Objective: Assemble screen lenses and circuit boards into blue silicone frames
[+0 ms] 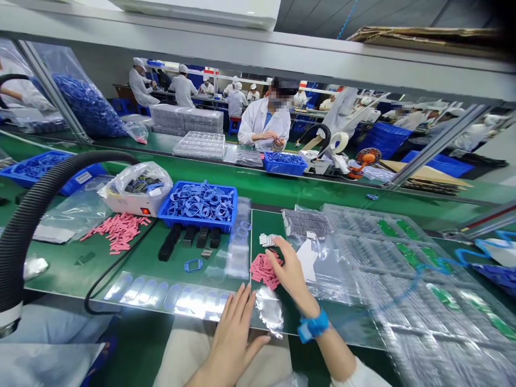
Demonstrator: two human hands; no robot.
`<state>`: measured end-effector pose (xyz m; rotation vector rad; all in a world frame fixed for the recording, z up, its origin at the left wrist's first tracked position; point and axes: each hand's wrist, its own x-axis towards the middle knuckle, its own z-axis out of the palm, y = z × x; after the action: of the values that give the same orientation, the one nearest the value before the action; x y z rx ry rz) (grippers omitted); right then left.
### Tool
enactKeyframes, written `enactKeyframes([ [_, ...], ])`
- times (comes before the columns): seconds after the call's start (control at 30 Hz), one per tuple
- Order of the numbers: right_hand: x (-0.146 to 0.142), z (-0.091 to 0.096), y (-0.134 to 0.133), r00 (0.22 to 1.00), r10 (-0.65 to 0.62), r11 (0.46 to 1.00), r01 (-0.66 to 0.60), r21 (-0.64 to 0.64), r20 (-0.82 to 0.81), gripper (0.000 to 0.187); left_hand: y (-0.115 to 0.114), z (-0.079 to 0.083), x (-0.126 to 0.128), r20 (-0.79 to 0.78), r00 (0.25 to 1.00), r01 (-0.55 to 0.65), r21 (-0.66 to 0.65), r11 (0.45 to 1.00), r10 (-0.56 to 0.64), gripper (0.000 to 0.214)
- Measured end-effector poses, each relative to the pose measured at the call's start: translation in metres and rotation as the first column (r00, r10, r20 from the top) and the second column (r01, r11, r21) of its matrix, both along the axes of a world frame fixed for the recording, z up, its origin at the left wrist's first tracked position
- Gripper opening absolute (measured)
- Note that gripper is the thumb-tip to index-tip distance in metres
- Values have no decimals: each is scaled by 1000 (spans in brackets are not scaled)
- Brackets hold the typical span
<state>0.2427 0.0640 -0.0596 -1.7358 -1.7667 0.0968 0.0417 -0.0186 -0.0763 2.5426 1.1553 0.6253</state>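
Note:
My left hand point(237, 336) lies flat at the front edge of the green table, fingers stretched out and holding nothing. My right hand point(291, 271), with a blue wristband point(313, 324), reaches over a pile of pink strips point(264, 270). Its thumb and forefinger are apart, and nothing shows between them. Just beyond the fingertips lie small white pieces point(266, 240). A crumpled silvery sheet point(269, 309) sits between my hands. To the left is a row of clear film pieces point(169, 295), with a single blue frame point(193, 265) behind it.
A blue tray point(161, 217) holds many blue frames. Left of it are a white box point(139, 201) and more pink strips point(119, 231). Clear trays point(403, 290) with green boards cover the right side. A black hose point(44, 199) arches at left. A co-worker point(264, 121) sits opposite.

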Motion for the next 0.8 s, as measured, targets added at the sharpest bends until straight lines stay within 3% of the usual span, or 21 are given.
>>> enactKeyframes([
  [0.17, -1, -4, -72, 982, 185, 982, -183, 54, -28, 24, -2, 4, 9, 44, 999, -5, 40, 999, 3, 50],
  [0.3, -7, -16, -103, 972, 233, 969, -230, 94, -21, 26, -4, 5, 17, 28, 1000, -4, 32, 999, 3, 45],
  [0.5, -11, -26, -107, 989, 112, 990, -102, 96, -99, 30, -17, 3, 10, -20, 999, 45, 64, 997, -44, 51],
  [0.8, -22, -24, -101, 978, 35, 999, -39, -15, -205, 27, -19, 6, -13, -17, 998, 65, 155, 986, -63, 49],
])
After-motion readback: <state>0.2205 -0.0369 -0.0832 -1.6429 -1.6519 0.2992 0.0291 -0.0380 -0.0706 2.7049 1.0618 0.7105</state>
